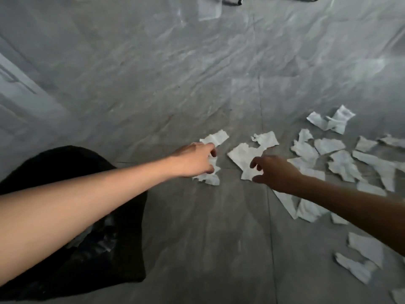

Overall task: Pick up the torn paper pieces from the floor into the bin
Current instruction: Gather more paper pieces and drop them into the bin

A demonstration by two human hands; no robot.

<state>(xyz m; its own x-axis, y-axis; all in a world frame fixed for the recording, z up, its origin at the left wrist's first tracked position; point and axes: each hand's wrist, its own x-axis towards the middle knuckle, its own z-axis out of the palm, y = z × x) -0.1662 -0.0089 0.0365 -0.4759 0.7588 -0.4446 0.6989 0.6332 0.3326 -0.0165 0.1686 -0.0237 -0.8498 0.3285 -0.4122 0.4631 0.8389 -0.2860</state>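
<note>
Several torn white paper pieces lie scattered on the grey tiled floor, mostly to the right. My left hand (195,160) reaches over a crumpled piece (210,177), its fingers curled round the paper's edge. Just beyond it lies another scrap (215,138). My right hand (274,170) hovers with spread, bent fingers over a larger piece (243,157), touching its near edge. The black bin (122,249) with a dark liner stands at the lower left, partly under my left forearm; a few pale scraps show inside it.
More scraps (341,163) crowd the floor at right, and two (361,253) lie near the lower right edge. A white door or panel (17,88) runs along the left. Dark metal legs (241,1) show at the top.
</note>
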